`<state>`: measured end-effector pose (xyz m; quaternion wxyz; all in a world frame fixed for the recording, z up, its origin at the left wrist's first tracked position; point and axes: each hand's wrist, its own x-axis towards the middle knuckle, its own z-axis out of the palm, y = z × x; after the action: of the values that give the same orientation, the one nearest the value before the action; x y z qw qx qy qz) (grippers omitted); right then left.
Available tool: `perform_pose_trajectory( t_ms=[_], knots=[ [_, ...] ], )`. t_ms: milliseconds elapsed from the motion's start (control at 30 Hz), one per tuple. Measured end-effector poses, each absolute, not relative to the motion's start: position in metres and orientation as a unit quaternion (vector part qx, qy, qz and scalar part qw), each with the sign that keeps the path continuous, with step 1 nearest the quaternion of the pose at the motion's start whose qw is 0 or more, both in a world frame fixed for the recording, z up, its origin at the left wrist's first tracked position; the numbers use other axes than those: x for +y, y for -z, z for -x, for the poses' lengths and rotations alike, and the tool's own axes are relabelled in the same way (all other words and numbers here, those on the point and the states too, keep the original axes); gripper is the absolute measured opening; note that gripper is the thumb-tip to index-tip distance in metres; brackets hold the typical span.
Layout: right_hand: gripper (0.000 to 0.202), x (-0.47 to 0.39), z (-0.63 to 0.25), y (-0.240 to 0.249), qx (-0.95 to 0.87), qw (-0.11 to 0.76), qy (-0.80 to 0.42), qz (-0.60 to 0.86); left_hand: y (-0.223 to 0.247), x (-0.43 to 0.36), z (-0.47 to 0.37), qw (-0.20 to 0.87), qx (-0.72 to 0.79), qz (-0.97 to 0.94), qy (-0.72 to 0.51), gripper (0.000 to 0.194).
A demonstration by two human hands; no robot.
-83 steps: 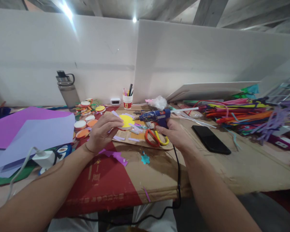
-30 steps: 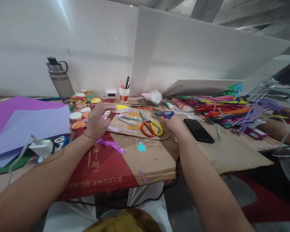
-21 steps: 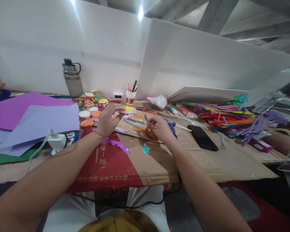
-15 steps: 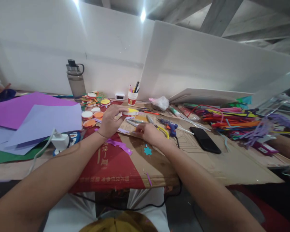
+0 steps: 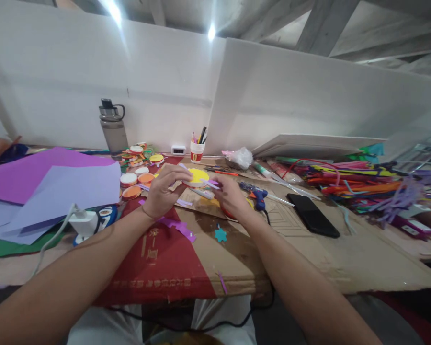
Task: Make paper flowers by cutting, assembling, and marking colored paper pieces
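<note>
A round disc (image 5: 197,178) with a yellow top and white rim is held in my left hand (image 5: 164,190), fingers on its left edge. My right hand (image 5: 232,195) is closed at the disc's right side, pinching a thin purple strip (image 5: 211,183) that lies against the disc. Beneath the hands is a red and brown cardboard sheet (image 5: 237,261). On it lie a teal star-shaped piece (image 5: 220,234) and purple paper scraps (image 5: 179,227). More round discs, orange (image 5: 131,192) and white (image 5: 128,179), sit left of my left hand.
A blue glue gun (image 5: 259,197) and a black phone (image 5: 312,215) lie at the right, near a pile of coloured pipe cleaners (image 5: 359,179). Purple paper (image 5: 46,167), a white plug (image 5: 84,222) and a bottle (image 5: 113,129) are at the left. A cup of pens (image 5: 197,151) stands behind.
The yellow disc is now tilted with its top in view. My right hand has risen from the cardboard to the disc's right edge, with a purple strip. The view has shifted slightly.
</note>
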<state>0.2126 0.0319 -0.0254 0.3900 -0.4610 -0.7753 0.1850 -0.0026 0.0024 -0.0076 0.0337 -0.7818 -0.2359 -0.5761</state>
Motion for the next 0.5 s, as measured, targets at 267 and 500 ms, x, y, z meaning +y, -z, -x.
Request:
perform_pose_trajectory(
  t_ms=[267,500],
  knots=[
    [0.013,0.023,-0.234,0.005,-0.667,0.547,-0.298,0.409,0.007,-0.005,-0.005,0.002,-0.201,0.822,0.532,0.013],
    [0.007,0.017,-0.233,0.002,-0.682,0.561,-0.316,0.347,0.007,-0.004,-0.007,-0.009,-0.204,0.814,0.544,0.018]
  ],
)
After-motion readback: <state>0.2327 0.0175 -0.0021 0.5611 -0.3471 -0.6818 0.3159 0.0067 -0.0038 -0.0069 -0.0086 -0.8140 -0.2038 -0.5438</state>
